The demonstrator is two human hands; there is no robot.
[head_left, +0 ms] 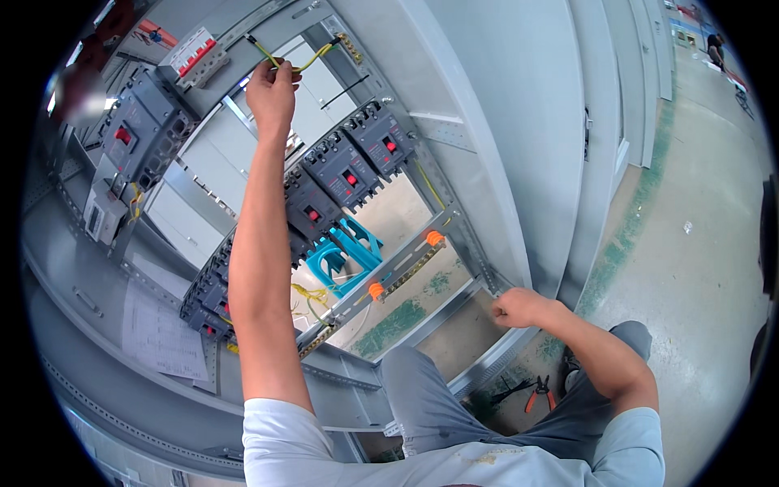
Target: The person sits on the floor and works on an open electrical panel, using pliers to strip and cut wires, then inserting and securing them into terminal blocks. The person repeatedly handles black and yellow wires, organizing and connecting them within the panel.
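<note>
Pinching a yellow-green wire beside a brass terminal strip, the left hand sits high in a grey cabinet; the right hand curls low and well apart, whether holding anything I cannot tell. Pulling too hard might loosen the wire's strip-side end; the grip hides its middle.

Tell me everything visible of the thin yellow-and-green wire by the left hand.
The thin yellow-and-green wire, seemingly plastic-sheathed, is bent into a loose V, its middle pinched in the bare left hand. One dark-tipped end points up and left; the other, also dark, runs to the brass-coloured terminal strip. Whether it is fastened there is too small to tell.
</note>
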